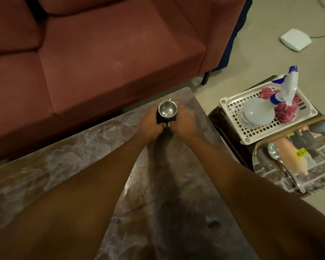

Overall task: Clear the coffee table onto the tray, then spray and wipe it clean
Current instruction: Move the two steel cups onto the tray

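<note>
Clearing part done: my left hand [151, 124] and right hand [184, 121] both clasp the steel cup [167, 110] at the coffee table's [83, 156] far corner, a spoon [274, 152] already lies on the tray [319, 166], and spray bottle [257, 113] and cloth [289, 107] wait in the basket [251, 132].

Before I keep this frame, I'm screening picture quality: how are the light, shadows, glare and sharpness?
Head view: dim, warm light, slightly soft throughout. Head view: the forearms shadow the brown marble-patterned coffee table. Head view: small highlights on the round steel cup between left hand and right hand, and on the metal spoon. Head view: wide-angle bending at the edges.
</note>
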